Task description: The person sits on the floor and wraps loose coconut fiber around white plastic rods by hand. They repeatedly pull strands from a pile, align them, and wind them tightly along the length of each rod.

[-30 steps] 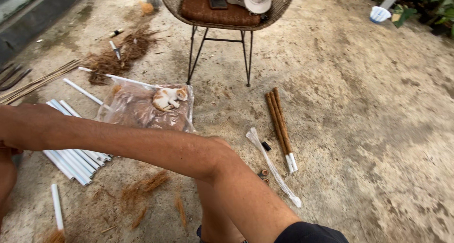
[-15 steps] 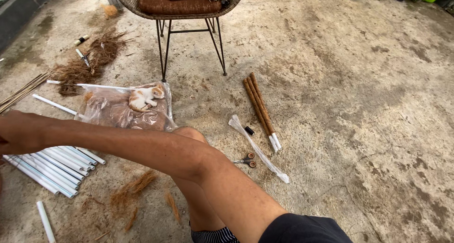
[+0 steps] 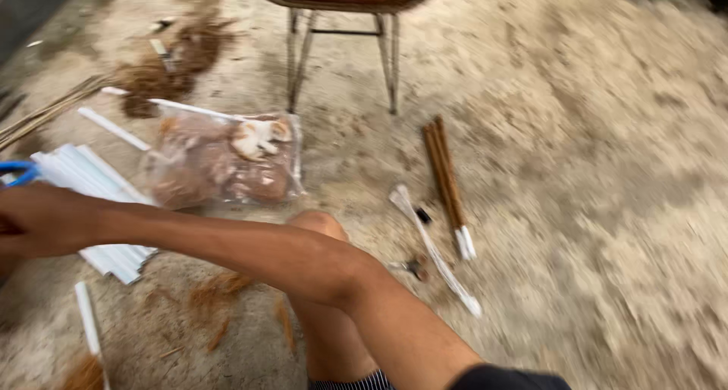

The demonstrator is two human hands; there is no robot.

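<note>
**Arm stretched across to the white sticks**

The right hand (image 3: 38, 221) reaches far left, over the bundle of white sticks (image 3: 91, 200) on the ground; blur hides its grip, cannot tell. A blue loop (image 3: 19, 171) shows just above it. Clear bag (image 3: 220, 162) lies beside.

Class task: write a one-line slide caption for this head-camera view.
An arm reaches left, the hand over white tubes, beside a clear bag of brown fibre on sandy ground.

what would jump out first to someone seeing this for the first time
A bare arm sweeps across the foreground, its right hand at the far left beside a stack of white tubes. Behind it a clear plastic bag of brownish stuff lies on the sandy ground, with brown sticks to its right.
</note>
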